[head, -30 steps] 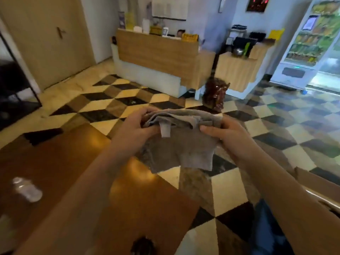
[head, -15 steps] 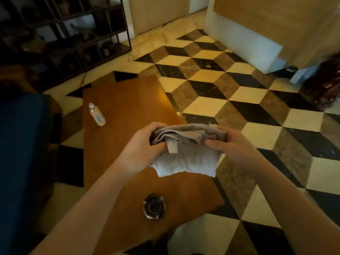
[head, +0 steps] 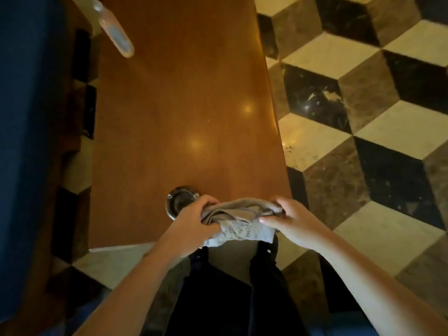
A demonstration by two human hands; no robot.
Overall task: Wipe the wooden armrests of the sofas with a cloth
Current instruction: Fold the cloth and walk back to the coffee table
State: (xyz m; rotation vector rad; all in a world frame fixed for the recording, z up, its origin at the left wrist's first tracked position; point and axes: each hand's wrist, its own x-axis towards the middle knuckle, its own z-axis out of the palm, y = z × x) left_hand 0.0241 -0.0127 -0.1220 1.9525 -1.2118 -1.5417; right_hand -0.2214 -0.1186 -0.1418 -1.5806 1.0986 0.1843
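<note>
The view has tipped almost straight down since half a second ago: the shelving, the counter base and the far floor are gone from the picture, and the person's dark trousers [head: 232, 299] now fill the lower middle. Both hands hold the grey cloth [head: 238, 220] as before, bunched and folded between them. The left hand [head: 194, 223] is clenched around the cloth's left end, and the right hand [head: 288, 220] pinches its right end between thumb and fingers. A pale fringe of the cloth hangs below the hands, just over the near edge of the brown tabletop [head: 184, 105]. The hands have come closer to the body and now sit at that near edge rather than over the middle of the wood. The round metal ashtray [head: 179, 202], earlier clear of the hands and below them in the picture, is now partly hidden behind the left hand. The clear plastic bottle [head: 114, 32] lies at the far left of the tabletop, blurred. Blue upholstery [head: 26, 141] fills the left side, and the chequered marble floor [head: 363, 117] the right.
</note>
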